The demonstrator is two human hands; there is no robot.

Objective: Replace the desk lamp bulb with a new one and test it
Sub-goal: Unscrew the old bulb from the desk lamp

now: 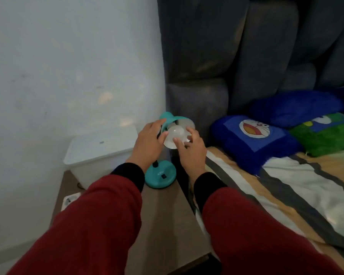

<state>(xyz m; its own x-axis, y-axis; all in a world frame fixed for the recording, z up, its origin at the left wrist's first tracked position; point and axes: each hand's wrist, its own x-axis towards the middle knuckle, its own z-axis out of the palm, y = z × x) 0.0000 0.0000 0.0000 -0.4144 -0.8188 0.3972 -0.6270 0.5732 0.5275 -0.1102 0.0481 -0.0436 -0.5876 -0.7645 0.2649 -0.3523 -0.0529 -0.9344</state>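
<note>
**Bulb at lamp shade mouth, both hands on**

Bulb (175, 135), white globe, sits at open mouth of teal lamp shade (177, 121), just above lamp base (160, 176) on brown bedside table (163, 219). Round end faces out toward camera and slightly down; neck end points back into shade, so long axis runs away from hands, up and to rear. Socket hidden; can't tell if threaded in or loose.

Right hand (193, 149) partly closed around globe, fingertips (176, 140) touching its front and right side. Left hand (150, 140) curled on shade's left edge and neck, steadying it, fingers just beside bulb. Right is the nearer, working hand.

Judgement: a turning step about that axis, w/ left bracing shade. Can't say whether old bulb or new. Unlit now. Switch (163, 176) on base untouched; test not yet done.
</note>
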